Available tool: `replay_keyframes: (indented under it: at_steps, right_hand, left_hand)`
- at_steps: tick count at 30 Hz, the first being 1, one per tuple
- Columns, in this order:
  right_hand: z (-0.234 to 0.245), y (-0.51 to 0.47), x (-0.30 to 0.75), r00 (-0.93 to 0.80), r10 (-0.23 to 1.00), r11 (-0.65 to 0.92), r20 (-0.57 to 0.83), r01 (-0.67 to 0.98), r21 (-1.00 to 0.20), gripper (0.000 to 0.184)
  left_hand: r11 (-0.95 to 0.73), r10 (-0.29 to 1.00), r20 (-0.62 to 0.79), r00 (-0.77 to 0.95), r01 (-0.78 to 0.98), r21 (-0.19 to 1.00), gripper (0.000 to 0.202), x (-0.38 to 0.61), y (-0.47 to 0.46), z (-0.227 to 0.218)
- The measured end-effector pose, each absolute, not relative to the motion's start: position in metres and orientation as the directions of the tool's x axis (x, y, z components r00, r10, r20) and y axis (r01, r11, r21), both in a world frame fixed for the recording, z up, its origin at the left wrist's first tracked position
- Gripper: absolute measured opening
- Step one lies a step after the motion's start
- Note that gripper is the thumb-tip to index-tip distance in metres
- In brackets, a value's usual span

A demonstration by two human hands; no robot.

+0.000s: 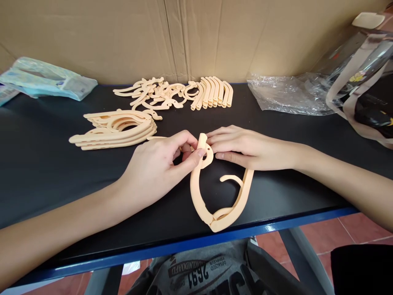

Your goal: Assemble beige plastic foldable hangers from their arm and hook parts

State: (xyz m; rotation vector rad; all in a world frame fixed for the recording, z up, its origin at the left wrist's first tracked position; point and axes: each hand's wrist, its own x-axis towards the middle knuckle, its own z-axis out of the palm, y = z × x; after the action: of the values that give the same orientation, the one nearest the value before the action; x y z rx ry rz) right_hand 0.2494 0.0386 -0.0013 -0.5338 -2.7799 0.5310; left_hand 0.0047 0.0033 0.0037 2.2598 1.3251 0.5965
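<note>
A peach plastic hanger frame (218,215) lies folded in a loop on the black table (46,164), near its front edge. My left hand (159,168) pinches the upper end of its left arm between thumb and fingers. My right hand (245,147) rests on the frame's other arm, fingertips meeting the left hand's at the small round eyelet piece (208,155). A curved hook (231,179) sticks out inside the loop.
A stack of finished peach frames (115,129) lies left of my hands. Loose curved parts (153,95) and a row of short bent pieces (213,92) lie at the back. Crumpled clear plastic (285,94), a bag (365,78) and a blue packet (49,80) flank them. A cardboard wall (184,37) stands behind.
</note>
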Motion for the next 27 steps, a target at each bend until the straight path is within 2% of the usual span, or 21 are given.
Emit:
replay_keyframes:
  at_steps: [2, 7, 10, 13, 15, 18, 20, 23, 25, 27]
  right_hand:
    - [0.0, 0.037, 0.25, -0.877, 0.432, 0.87, 0.212, 0.343, -0.353, 0.029]
    - [0.009, 0.035, 0.255, -0.79, 0.545, 0.838, 0.282, 0.528, -0.14, 0.029]
    - [0.012, 0.037, 0.258, -0.737, 0.621, 0.78, 0.266, 0.615, -0.118, 0.027]
    - [0.011, 0.04, 0.26, -0.737, 0.628, 0.776, 0.252, 0.616, -0.132, 0.02]
    - [0.009, 0.043, 0.263, -0.738, 0.625, 0.777, 0.256, 0.62, -0.108, 0.023]
    - [0.009, 0.047, 0.268, -0.71, 0.656, 0.745, 0.256, 0.664, -0.065, 0.031]
    - [0.01, 0.049, 0.271, -0.683, 0.685, 0.713, 0.252, 0.7, -0.043, 0.033]
    - [0.012, 0.049, 0.272, -0.643, 0.716, 0.672, 0.272, 0.74, -0.019, 0.035]
    - [0.013, 0.047, 0.27, -0.637, 0.718, 0.672, 0.281, 0.74, -0.039, 0.033]
    - [0.012, 0.045, 0.267, -0.659, 0.7, 0.699, 0.276, 0.711, -0.074, 0.029]
  left_hand:
    - [-0.45, 0.881, 0.14, 0.452, 0.706, 0.548, 0.027, 0.005, 0.002, 0.005]
    - [-0.509, 0.855, 0.168, 0.491, 0.728, 0.46, 0.029, 0.004, 0.006, 0.003]
    - [-0.599, 0.8, 0.26, 0.541, 0.747, 0.289, 0.026, 0.002, 0.006, 0.001]
    - [-0.732, 0.621, 0.434, 0.653, 0.681, 0.023, 0.018, 0.003, -0.001, 0.001]
    - [-0.849, 0.438, 0.472, 0.765, 0.524, -0.062, 0.017, 0.005, -0.01, 0.003]
    - [-0.963, 0.248, 0.4, 0.882, 0.271, -0.001, 0.026, 0.008, -0.021, 0.006]
    - [-0.979, 0.2, 0.356, 0.913, 0.194, 0.053, 0.03, 0.009, -0.022, 0.006]
    - [-0.973, 0.229, 0.338, 0.913, 0.21, 0.091, 0.027, 0.007, -0.015, 0.003]
    - [-0.966, 0.256, 0.331, 0.908, 0.257, 0.04, 0.029, 0.004, -0.01, 0.001]
    - [-0.95, 0.269, 0.324, 0.907, 0.305, -0.062, 0.034, 0.001, -0.006, 0.0]
